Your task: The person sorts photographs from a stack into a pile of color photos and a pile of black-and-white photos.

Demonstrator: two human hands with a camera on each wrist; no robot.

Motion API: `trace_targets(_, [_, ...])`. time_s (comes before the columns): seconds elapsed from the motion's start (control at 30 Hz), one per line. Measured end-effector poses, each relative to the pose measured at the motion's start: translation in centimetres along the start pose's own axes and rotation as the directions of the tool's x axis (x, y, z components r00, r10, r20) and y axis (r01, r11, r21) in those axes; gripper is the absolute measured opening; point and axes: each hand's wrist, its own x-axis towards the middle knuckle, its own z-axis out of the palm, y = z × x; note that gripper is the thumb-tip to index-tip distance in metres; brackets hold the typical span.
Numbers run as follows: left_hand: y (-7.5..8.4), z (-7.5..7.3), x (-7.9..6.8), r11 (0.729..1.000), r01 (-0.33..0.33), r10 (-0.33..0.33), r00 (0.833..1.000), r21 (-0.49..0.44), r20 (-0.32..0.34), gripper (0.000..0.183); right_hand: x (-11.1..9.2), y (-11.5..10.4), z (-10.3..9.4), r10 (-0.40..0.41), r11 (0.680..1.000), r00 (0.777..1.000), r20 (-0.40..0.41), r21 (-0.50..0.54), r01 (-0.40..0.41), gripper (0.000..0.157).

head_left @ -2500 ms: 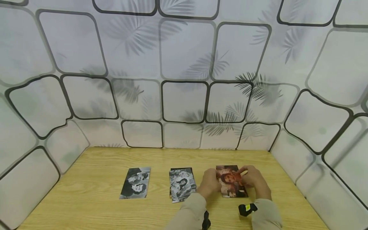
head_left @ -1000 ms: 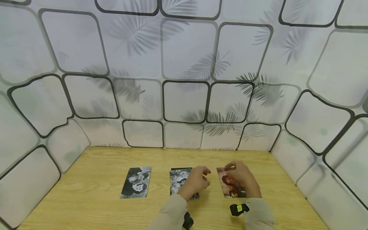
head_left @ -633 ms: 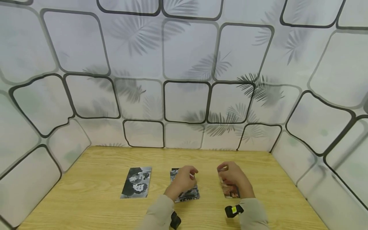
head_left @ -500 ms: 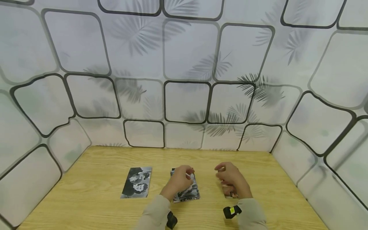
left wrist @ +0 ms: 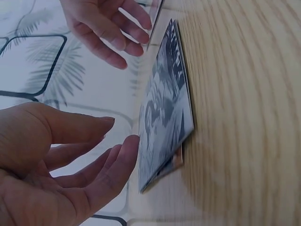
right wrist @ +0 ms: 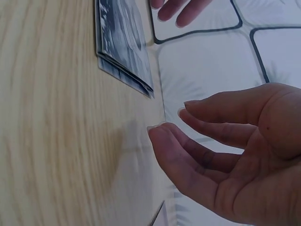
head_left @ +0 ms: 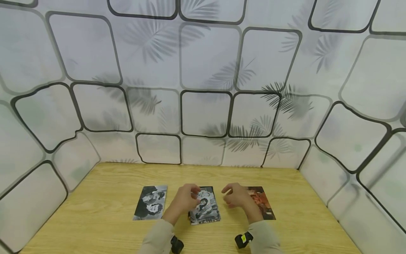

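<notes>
A small pile of black-and-white photo cards (head_left: 207, 210) lies mid-table, its layers slightly askew in the left wrist view. My left hand (head_left: 185, 199) hovers at the pile's left side with loosely bent fingers and nothing between them; one fingertip (left wrist: 130, 143) comes close to the cards, and whether it touches I cannot tell. My right hand (head_left: 237, 196) is in the air between that pile and a reddish colour photo card (head_left: 263, 201), partly covering the latter. Its thumb and fingers (right wrist: 188, 174) stand apart and hold nothing.
To the left lies another black-and-white photo card (head_left: 150, 203) showing two people. The wooden table (head_left: 104, 197) meets a patterned cloth wall (head_left: 203, 113) at its back and sides. Both wrists carry black camera straps.
Both hands have moved left: the left from the colour card across the middle pile to its left side, the right off the colour card toward the pile. The cards look unmoved over the last second.
</notes>
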Motion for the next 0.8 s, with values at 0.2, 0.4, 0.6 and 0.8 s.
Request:
trace_targets(0.2, [-1.1,-0.9,-0.3,1.0,0.005,-0.005,0.999,0.016,-0.038,0.037,0.1,-0.5,1.2,-0.027,0.999,1.0,0.001,0.017,0.027,0.025])
trace_targets(0.4, [-1.6,-1.2,-0.6,1.0,0.011,-0.011,0.999,0.001,-0.052,0.033,0.3,-0.7,2.2,-0.051,0.999,0.999,-0.008,-0.02,0.051,0.025])
trace_targets(0.6, [-1.9,-1.0,-0.6,0.999,0.043,-0.044,0.997,-0.015,-0.059,0.032,0.4,-0.7,2.8,-0.055,0.998,0.998,0.008,-0.021,0.055,0.026])
trace_targets(0.8, [-2.2,-1.0,-0.6,0.997,0.067,-0.069,0.995,-0.033,-0.076,0.032,0.6,-0.5,3.1,-0.059,0.997,0.998,0.015,-0.039,0.059,0.026])
